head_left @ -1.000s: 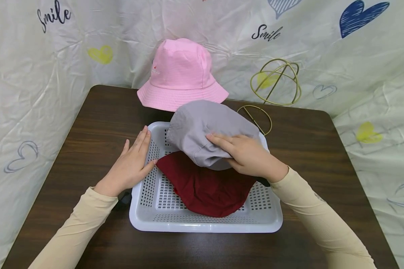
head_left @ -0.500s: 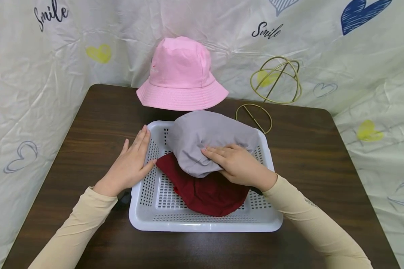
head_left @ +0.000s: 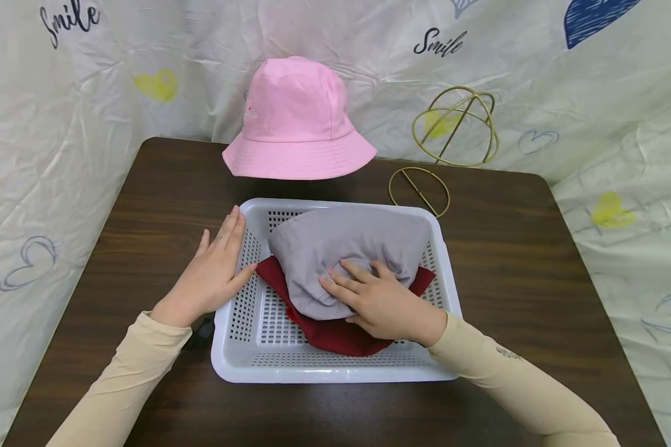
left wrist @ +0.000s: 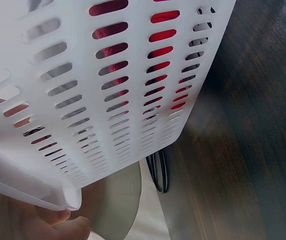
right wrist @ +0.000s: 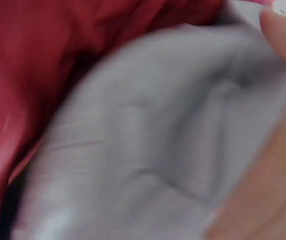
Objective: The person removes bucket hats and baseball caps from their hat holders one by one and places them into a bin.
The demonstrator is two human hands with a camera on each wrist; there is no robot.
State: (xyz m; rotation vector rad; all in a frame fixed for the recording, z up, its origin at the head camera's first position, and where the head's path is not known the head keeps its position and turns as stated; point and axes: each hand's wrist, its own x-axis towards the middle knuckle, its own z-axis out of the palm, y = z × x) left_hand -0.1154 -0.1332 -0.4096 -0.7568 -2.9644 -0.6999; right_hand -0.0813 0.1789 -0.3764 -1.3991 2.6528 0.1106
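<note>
A white perforated plastic basket (head_left: 335,375) stands on the dark wooden table. Inside it, a crumpled grey cloth hat (head_left: 358,233) lies over a dark red cloth hat (head_left: 335,338), whose edges show below and to both sides. My right hand (head_left: 383,304) rests on the grey hat with its fingers spread; the right wrist view has this grey fabric blurred beside the red. At the basket's left rim my left hand (head_left: 207,273) lies with straight fingers touching the edge. Some of its fingers (left wrist: 68,227) appear under the rim in the left wrist view.
Behind the basket, a pink bucket hat (head_left: 299,118) is perched at the table's far edge. To its right stands a gold wire hat stand (head_left: 419,189) with a bare top. A printed white cloth (head_left: 106,56) hangs behind the table (head_left: 514,248). Thin black loops (left wrist: 157,172) lie beyond the basket.
The grey hat has come down into the basket, toward the person, under my right hand, and covers more of the red hat. My left hand has stayed at the left rim.
</note>
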